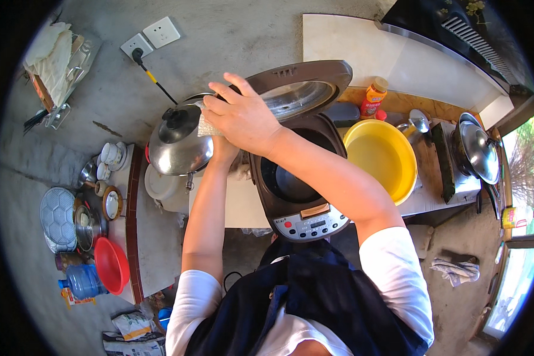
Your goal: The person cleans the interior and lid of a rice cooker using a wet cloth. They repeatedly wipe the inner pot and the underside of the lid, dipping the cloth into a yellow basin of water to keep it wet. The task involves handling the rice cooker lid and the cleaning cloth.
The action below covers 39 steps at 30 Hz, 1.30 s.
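A brown rice cooker (267, 196) stands before me, its control panel facing my body. The hinged lid (311, 71) is raised, and a dark interior (293, 180) shows below it. My right arm crosses over the cooker. At the lid's left side is my right hand (244, 111), fingers spread; its palm and thumb are out of sight. Beneath it my left hand (224, 150) meets a pale, textured cloth (208, 127), seemingly gripping it, though its fingers are hidden. Just left of both hands sits a steel pot with a domed lid (182, 153).
A yellow basin (382, 155) stands right of the cooker, with a red bottle (372, 100) behind. Farther right is a lidded wok (478, 151). Leftward, a counter holds a red basin (111, 265) and dishes (111, 153). A power cord (153, 80) hangs from a wall socket (136, 46).
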Each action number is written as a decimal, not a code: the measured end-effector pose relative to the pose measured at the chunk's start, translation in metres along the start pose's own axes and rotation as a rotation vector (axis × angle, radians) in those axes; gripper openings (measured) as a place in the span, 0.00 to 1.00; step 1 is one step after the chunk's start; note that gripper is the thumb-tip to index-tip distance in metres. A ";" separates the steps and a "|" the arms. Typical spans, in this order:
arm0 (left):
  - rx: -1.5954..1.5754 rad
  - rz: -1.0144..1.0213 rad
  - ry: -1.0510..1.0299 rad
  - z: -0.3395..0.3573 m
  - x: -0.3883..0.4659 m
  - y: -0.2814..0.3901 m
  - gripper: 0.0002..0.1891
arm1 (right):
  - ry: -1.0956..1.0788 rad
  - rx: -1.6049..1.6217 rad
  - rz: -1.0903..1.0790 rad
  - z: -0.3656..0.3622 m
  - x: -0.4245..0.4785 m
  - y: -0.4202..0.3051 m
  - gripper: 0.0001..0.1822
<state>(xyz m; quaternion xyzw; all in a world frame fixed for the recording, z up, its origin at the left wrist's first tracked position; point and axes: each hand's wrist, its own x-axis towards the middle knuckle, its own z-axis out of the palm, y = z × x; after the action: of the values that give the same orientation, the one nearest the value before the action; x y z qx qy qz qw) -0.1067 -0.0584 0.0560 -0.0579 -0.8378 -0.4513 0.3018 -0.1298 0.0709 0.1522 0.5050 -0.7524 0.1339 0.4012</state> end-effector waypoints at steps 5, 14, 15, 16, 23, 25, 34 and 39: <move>0.071 0.012 -0.040 0.004 0.006 -0.002 0.35 | 0.209 0.063 0.097 0.011 -0.008 0.007 0.11; -0.231 -0.139 0.103 -0.006 0.028 0.023 0.28 | 0.567 -0.019 0.624 -0.016 -0.083 0.113 0.13; -0.218 -0.134 0.112 -0.002 0.029 0.022 0.28 | 0.650 0.264 0.778 -0.016 -0.095 0.123 0.13; -0.197 -0.126 0.120 -0.001 0.030 0.023 0.28 | 0.647 0.404 0.945 -0.016 -0.107 0.131 0.14; -0.181 -0.178 0.004 -0.011 0.039 0.029 0.25 | 0.729 0.413 0.797 0.012 -0.112 0.128 0.26; -0.173 -0.171 0.015 -0.012 0.042 0.027 0.25 | 0.649 0.550 0.834 0.014 -0.115 0.132 0.27; -0.137 -0.190 -0.107 -0.029 0.046 0.018 0.29 | 0.024 0.571 1.075 0.031 -0.226 0.131 0.18; -0.115 -0.137 -0.068 -0.038 0.042 0.034 0.33 | 0.144 0.590 1.278 -0.011 -0.280 0.135 0.18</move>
<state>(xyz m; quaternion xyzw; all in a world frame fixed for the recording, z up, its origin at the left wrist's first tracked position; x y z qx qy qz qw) -0.1114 -0.0762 0.1195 -0.0330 -0.8223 -0.5161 0.2376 -0.1948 0.3218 -0.0202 0.0420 -0.8055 0.5745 0.1391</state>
